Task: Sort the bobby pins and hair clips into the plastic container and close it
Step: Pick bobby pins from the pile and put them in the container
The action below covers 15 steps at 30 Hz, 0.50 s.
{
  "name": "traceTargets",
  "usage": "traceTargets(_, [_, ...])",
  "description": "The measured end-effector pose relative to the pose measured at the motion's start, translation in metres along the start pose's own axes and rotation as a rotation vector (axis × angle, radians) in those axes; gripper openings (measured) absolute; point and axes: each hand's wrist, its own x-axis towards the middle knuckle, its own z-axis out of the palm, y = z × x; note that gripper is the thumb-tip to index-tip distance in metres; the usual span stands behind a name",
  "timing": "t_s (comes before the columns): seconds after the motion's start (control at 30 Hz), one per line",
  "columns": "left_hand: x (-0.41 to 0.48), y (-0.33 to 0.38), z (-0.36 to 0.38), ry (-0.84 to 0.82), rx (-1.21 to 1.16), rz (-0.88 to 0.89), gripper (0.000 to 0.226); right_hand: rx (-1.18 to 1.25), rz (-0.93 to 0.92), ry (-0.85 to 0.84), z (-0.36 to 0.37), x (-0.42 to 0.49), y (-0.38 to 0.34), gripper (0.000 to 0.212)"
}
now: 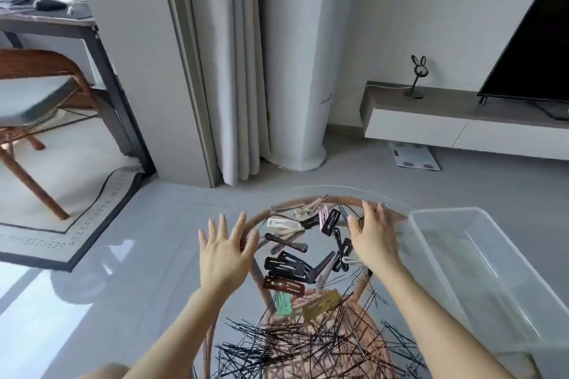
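Observation:
Several hair clips [288, 266] in black, brown, beige, pink, green and gold lie scattered on a round glass table top [397, 200] with a rattan rim below. A heap of thin black bobby pins [311, 344] lies nearer to me. A clear plastic container [505, 280], with no lid on it, stands on the right of the table. My left hand [223, 255] hovers with fingers spread at the left of the clips. My right hand [374, 235] reaches over the clips at the far right, fingers spread; whether it touches a clip is unclear.
A rattan chair [37, 95] and a dark desk [61, 21] stand at the left on a bordered rug [92, 215]. Grey curtains [234, 71] hang ahead. A low TV shelf [431, 123] with a television [535, 49] and a rabbit figure [417, 77] is at the right.

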Motion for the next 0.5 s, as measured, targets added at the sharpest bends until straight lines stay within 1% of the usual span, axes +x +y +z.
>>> traceTargets(0.07, [0.008,0.007,0.002,-0.025,-0.014,0.056,0.085,-0.112,0.007,0.017,0.002,0.002,-0.002,0.060])
traceTargets(0.1, [0.014,0.012,0.005,-0.032,-0.017,0.080,0.088,-0.177,-0.009,0.012,0.005,0.003,-0.004,0.059])
traceTargets(0.17, [0.024,0.021,0.008,-0.024,-0.073,0.126,0.088,-0.232,-0.074,-0.008,0.011,0.000,-0.009,0.055])
traceTargets(0.23, [0.032,0.029,0.011,-0.046,-0.193,0.159,0.087,-0.188,-0.120,-0.057,0.017,-0.008,-0.011,0.052])
traceTargets(0.3, [0.042,0.039,0.011,-0.089,-0.265,0.207,0.080,-0.061,-0.185,-0.123,0.016,-0.019,-0.012,0.050])
traceTargets(0.4, [0.058,0.060,0.014,-0.159,-0.216,0.286,0.077,0.050,-0.371,-0.182,0.015,-0.044,-0.016,0.045])
traceTargets(0.5, [0.064,0.072,0.020,-0.218,-0.184,0.366,0.079,0.136,-0.468,-0.248,0.010,-0.054,-0.018,0.041])
